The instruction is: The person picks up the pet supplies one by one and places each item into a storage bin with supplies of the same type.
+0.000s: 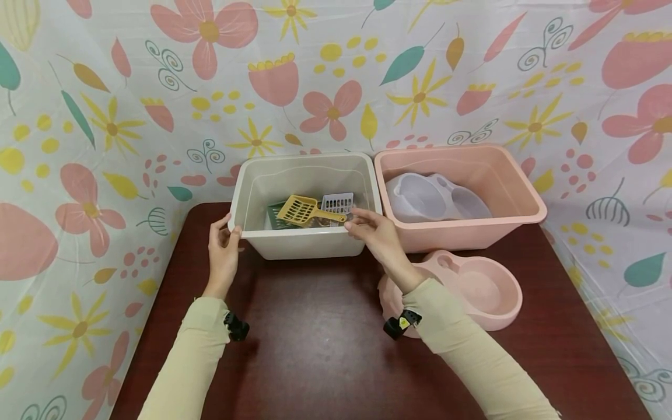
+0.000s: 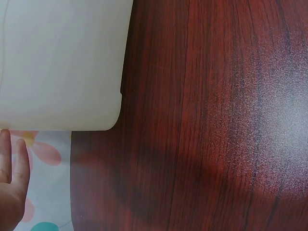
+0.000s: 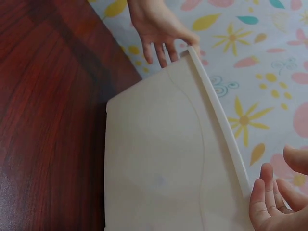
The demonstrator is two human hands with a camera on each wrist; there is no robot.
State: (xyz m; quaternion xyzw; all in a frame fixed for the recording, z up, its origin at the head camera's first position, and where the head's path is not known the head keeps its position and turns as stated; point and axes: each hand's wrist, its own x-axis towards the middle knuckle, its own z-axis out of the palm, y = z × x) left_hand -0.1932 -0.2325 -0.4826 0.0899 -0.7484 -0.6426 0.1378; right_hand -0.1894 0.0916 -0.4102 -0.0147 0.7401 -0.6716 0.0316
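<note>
A pale grey litter box (image 1: 304, 233) stands at the back of the table. My left hand (image 1: 223, 251) grips its front left corner, thumb on the rim and other fingers along the outer side. Inside, a yellow litter scoop (image 1: 299, 210) lies over a green scoop (image 1: 274, 216) and a light grey scoop (image 1: 338, 202). At the box's front right rim is my right hand (image 1: 378, 236), its fingertips close to the yellow scoop's handle end. In the right wrist view, the right hand's fingers (image 3: 260, 192) are loosely bent beside the rim, with a gap between them.
Touching or close on the right is a pink litter box (image 1: 451, 236) with a grey double pet bowl (image 1: 420, 195) inside. A pink double pet bowl (image 1: 483, 291) sits on the dark wooden table (image 1: 315, 338), partly under my right forearm. A flowered cloth (image 1: 325, 70) hangs behind.
</note>
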